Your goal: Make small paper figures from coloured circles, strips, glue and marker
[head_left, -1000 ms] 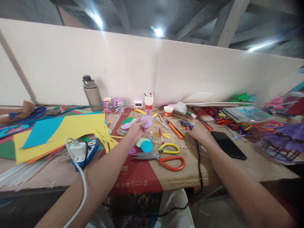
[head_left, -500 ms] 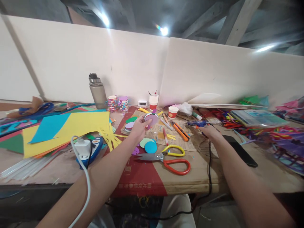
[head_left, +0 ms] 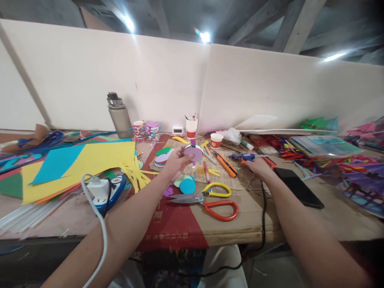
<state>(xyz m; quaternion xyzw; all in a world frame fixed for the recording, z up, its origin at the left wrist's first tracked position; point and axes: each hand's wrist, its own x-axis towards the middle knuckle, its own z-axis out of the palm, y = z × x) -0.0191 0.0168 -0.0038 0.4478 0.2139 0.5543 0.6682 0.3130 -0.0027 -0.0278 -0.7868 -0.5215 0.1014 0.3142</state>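
- The left hand has tilted the purple disc, baring its layered upper rim.
- The right hand sits farther right, the blue glue gun lying more sideways.

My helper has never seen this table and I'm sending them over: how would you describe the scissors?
On the cardboard by the near edge, find the red patch. The scissors lie with blade tips over it and handles to its right, just nearer than the blue disc. One handle loop is yellow, the other red, unlike the orange-and-black tool farther back.
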